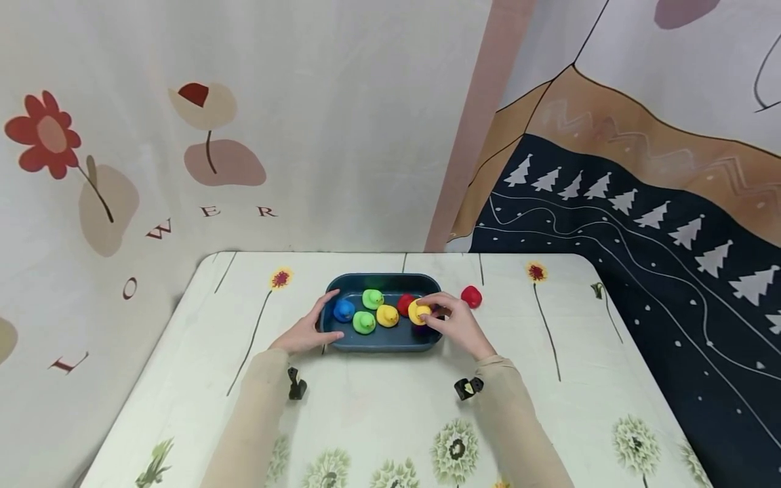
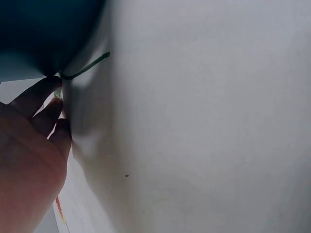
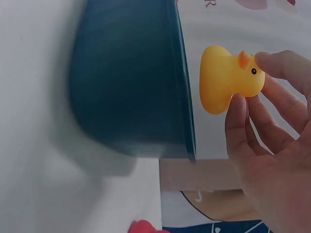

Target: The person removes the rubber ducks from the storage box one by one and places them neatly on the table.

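Note:
A dark blue tub [image 1: 384,346] stands on the table with small rubber ducks inside. At its left end my left hand [image 1: 308,332] rests with thumb and index finger spread over the rim; the other fingers [image 2: 51,116] reach the outer wall. Over the right end, my right hand [image 1: 454,320] pinches a yellow rubber duck [image 3: 221,80] by the head between thumb and fingers. Below lie a blue duck [image 1: 344,310], two green ducks [image 1: 373,298], another yellow duck [image 1: 387,316] and a red duck [image 1: 405,303]. A dark purple one [image 1: 421,330] is mostly hidden under the held duck.
Another red toy [image 1: 471,296] lies on the table just right of the tub. A flower-print cloth [image 1: 378,400] covers the table. Printed curtains [image 1: 342,135] hang behind it. Each wrist carries a small black camera mount [image 1: 296,384].

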A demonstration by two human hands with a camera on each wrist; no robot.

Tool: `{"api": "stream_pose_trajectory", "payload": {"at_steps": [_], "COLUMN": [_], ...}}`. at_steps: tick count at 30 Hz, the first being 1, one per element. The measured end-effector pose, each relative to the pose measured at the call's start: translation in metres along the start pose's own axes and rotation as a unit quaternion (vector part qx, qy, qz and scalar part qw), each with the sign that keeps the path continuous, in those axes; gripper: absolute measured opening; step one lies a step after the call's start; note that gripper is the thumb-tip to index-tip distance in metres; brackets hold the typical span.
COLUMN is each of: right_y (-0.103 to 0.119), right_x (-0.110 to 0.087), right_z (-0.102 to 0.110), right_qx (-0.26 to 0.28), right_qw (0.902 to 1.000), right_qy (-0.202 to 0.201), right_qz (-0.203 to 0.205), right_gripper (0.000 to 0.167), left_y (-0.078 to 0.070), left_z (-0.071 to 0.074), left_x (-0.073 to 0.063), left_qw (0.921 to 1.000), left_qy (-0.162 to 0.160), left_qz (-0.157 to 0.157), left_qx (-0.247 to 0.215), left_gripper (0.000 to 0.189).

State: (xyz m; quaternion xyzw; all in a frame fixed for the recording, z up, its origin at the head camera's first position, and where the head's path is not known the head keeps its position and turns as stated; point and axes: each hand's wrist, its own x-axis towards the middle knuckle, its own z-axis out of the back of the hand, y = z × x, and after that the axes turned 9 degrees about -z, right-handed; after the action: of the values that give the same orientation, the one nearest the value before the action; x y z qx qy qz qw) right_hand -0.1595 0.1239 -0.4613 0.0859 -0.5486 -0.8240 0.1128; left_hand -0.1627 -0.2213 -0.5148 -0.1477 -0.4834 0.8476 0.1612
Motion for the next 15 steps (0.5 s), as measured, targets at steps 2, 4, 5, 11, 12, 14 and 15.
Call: {"api": "stream_pose_trajectory", "payload": {"at_steps": [2,4,5,11,12,14,15], "right_y": [0.0,0.0,0.001,0.028,0.032,0.035,0.034], "right_x": [0.0,-0.001,-0.002,-0.016,-0.019,-0.022,-0.023], "right_z": [0.003,0.007,0.009,0.026,0.029,0.035,0.037], "right_qx": [0.009,0.012,0.013,-0.001,-0.007,-0.012,-0.015], "right_qw": [0.9999,0.9998,0.9997,0.9993,0.9993,0.9993,0.9993], "right_qy": [-0.002,-0.006,-0.008,-0.023,-0.026,-0.031,-0.033], "right_qz": [-0.006,-0.017,-0.021,-0.03,-0.025,-0.017,-0.012], "right_gripper": [0.025,0.026,0.026,0.026,0.026,0.026,0.026], "left_y": [0.0,0.0,-0.001,-0.003,-0.004,-0.005,-0.005], "left_z": [0.0,0.0,0.0,0.001,0.001,0.0,0.0], "left_x": [-0.001,-0.002,-0.002,-0.003,-0.002,-0.002,-0.001], "left_qw": [1.0,1.0,1.0,1.0,1.0,0.9999,0.9999], "left_qy": [-0.001,-0.001,-0.001,0.001,0.002,0.003,0.004], "left_qz": [0.0,0.001,0.003,0.006,0.006,0.007,0.007], "left_qx": [-0.003,-0.002,-0.003,0.004,0.005,0.008,0.008], "left_gripper": [0.089,0.089,0.088,0.088,0.088,0.088,0.088]}}
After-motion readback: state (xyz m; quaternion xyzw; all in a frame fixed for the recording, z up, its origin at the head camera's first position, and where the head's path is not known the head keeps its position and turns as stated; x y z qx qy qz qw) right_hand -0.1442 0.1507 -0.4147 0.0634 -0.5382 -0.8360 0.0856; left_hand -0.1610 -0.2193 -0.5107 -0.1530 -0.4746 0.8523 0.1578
